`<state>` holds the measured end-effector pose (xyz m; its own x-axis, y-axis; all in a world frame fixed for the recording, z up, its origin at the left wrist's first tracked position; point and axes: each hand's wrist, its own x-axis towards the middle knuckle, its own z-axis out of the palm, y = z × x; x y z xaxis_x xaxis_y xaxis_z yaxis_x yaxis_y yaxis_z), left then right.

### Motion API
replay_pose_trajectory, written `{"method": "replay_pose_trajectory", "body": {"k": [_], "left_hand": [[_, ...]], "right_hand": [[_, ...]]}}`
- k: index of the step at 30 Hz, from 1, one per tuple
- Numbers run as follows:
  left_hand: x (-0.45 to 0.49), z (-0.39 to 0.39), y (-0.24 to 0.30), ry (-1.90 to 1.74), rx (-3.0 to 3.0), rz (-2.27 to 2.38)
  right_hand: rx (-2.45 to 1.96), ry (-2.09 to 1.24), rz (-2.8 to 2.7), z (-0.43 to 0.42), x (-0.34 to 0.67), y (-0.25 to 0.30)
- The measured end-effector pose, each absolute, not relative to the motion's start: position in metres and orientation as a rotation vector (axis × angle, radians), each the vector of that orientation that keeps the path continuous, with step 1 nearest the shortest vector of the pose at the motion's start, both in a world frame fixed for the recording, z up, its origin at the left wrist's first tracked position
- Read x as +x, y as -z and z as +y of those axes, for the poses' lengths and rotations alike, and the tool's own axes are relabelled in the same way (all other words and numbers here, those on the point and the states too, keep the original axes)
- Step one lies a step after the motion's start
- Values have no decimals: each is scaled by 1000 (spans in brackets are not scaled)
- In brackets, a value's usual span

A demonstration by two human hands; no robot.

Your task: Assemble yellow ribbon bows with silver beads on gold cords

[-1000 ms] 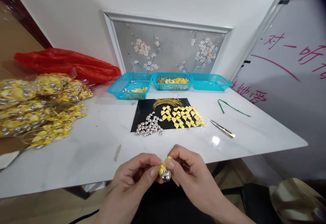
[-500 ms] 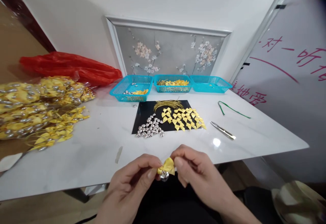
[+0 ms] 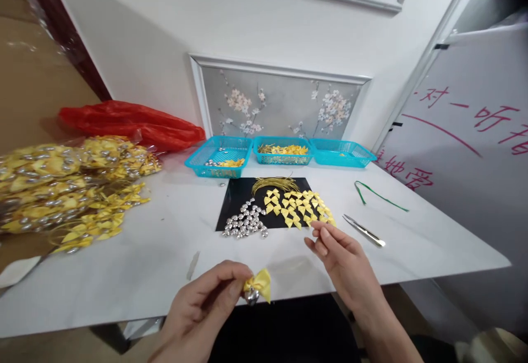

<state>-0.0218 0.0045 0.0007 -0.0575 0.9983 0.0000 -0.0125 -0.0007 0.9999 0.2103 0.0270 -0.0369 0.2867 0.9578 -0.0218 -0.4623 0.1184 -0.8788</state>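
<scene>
The person is wearing plain black clothing (image 3: 284, 333), its cloth showing at the bottom of the view in one dark, unbroken patch; its folds are blurring into the black, and the kind of garment is not showing clearly; the left hand (image 3: 210, 300) and the right hand (image 3: 340, 250) are appearing bare, with slender fingers; the right forearm (image 3: 379, 319) is also showing bare, widening smoothly from the wrist toward the picture's lower edge.

Left hand (image 3: 208, 300) in a thumb-and-forefinger pinch, right hand (image 3: 341, 253) (loosely curled) well apart
</scene>
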Motion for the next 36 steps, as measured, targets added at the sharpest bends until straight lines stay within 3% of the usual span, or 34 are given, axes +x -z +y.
{"method": "replay_pose_trajectory", "body": {"k": [16,36], "left_hand": [[-10,-3,-6,-1178,976,997],[-7,0,8,-1171,1124,980]], "right_hand": [[-861,-1289,-750,16,210,23],[-1123,-615,-1208,13,223,26]]}}
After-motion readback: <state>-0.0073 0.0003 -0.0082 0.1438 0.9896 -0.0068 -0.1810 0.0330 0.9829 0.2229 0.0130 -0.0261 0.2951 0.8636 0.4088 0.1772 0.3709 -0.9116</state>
